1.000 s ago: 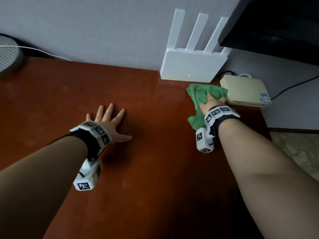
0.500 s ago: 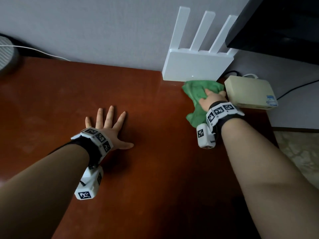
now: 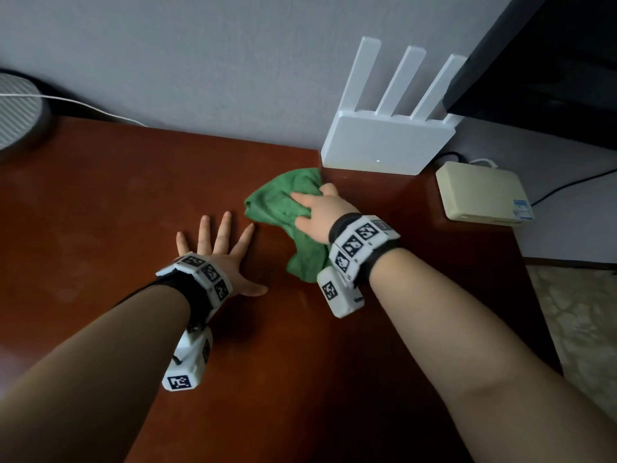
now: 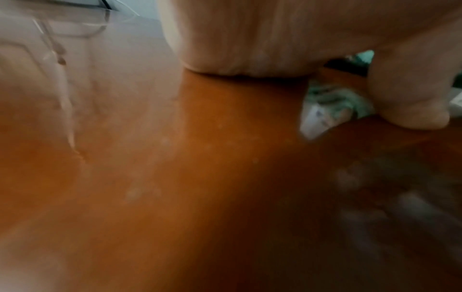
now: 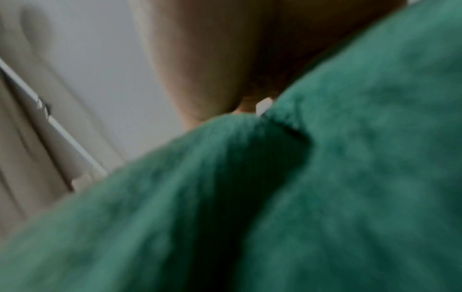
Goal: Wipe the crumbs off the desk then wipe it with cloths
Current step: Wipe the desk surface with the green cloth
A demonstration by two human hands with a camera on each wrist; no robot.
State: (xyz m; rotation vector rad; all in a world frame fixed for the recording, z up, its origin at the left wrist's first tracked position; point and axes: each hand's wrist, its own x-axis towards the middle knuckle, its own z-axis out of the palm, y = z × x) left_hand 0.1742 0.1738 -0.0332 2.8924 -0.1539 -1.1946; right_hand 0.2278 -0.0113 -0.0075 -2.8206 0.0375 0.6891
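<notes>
The green cloth (image 3: 283,203) is a soft, fuzzy, crumpled wad lying on the glossy reddish-brown bench (image 3: 100,212), just in front of the white router (image 3: 384,145) with 3 antennas. The right hand (image 3: 320,212) presses down on it, its grip loosely bent over the folds. The left hand (image 3: 220,255) lies flat with fingers spread wide, holding nothing. The right wrist view shows the nap of the cloth (image 5: 350,177) close up; the left wrist view shows pale specks on the bench (image 4: 175,177).
</notes>
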